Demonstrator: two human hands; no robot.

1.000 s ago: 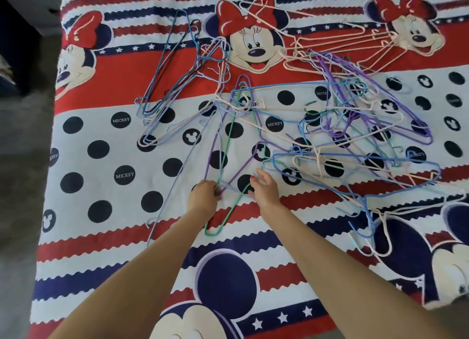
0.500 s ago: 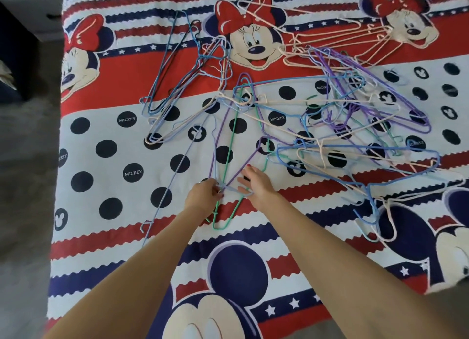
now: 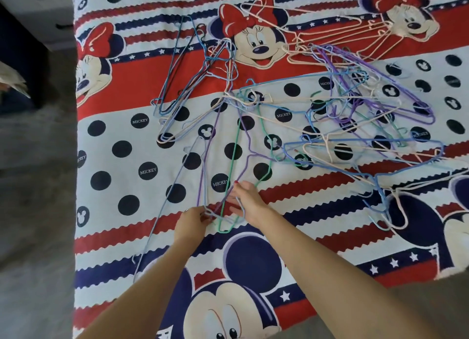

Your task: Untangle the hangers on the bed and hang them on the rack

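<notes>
The task looks barely begun: the tangle of thin coloured wire hangers [image 3: 330,125] sprawls across the centre and upper right of the cartoon-print bedspread [image 3: 114,186]. At lower centre, the left hand [image 3: 191,222] pinches wire ends, the right hand [image 3: 247,200] curls round a purple strand. No rack is visible.

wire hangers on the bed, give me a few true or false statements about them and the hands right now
1. The thin green wire hanger lies between the two hands at its near end. True.
2. The left hand rests flat on the cartoon-print bedsheet, away from any wire. False: it pinches wires at the near end of the tangle.
3. The cream wire hangers lie at the far right of the bed. True.
4. All hangers already hang on a rack. False: they lie tangled on the bed; no rack shows.
5. The right hand is off the bed. False: it touches wires beside the green hanger.
</notes>
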